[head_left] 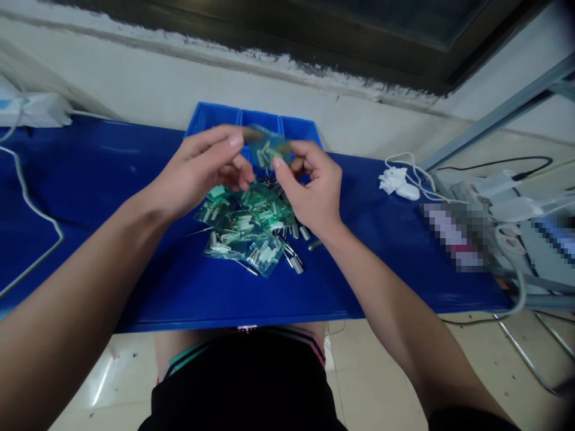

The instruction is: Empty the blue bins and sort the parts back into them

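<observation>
A small greenish clear plastic bag (265,141) with pale slim parts inside is held up above the table. My left hand (204,161) pinches its upper left edge between thumb and forefinger, the other fingers loosely curled. On the bag's right side, my right hand (317,182) grips it with the thumb in front and fingers behind. Below both hands lies a heap of similar bags (245,221), mixed with loose metal rivets and hexagonal spacers (295,263). Part of the heap is hidden by my hands.
Behind the hands, a blue compartment bin (258,117) stands against the wall on the blue table (179,293). White cables, a crumpled tissue (393,179) and a white mouse-like object (408,191) lie at right. A white cable (38,206) runs along the left.
</observation>
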`<control>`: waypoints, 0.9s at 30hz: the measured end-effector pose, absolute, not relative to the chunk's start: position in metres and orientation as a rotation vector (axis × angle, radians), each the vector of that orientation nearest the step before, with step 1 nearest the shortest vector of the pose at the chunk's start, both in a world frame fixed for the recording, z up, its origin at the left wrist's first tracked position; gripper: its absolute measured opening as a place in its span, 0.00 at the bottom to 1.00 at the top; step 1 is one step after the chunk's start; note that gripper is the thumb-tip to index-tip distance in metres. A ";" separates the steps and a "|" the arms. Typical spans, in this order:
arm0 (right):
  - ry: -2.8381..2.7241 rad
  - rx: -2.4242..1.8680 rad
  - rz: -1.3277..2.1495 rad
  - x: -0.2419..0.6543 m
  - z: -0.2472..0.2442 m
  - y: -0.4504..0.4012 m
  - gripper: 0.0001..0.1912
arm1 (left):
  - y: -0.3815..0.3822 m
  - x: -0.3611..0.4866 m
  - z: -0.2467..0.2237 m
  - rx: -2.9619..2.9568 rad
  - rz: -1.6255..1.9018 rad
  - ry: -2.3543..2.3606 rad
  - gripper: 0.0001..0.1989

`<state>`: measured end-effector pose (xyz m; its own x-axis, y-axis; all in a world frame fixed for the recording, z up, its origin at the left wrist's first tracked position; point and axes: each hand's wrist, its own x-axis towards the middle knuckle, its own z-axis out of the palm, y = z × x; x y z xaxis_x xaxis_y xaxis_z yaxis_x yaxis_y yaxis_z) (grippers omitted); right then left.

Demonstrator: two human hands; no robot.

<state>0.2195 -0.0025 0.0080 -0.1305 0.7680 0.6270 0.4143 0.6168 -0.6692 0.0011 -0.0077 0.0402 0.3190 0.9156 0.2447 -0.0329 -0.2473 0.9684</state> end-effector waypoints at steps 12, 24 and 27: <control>-2.189 -1.105 0.473 0.218 0.023 -0.024 0.32 | 0.011 -0.018 0.034 1.747 1.819 1.358 0.14; -2.576 -1.235 0.296 0.220 0.020 -0.029 0.26 | 0.014 -0.043 0.050 2.315 0.998 2.005 0.37; -2.531 -1.304 0.223 0.214 0.017 -0.030 0.22 | 0.006 -0.040 0.050 2.417 0.964 2.074 0.30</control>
<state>0.2144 -0.0299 0.0171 -0.5511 0.8148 0.1802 0.7708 0.5797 -0.2642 -0.0401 0.0061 0.0505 0.0633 0.8442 0.5323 0.9512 -0.2124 0.2237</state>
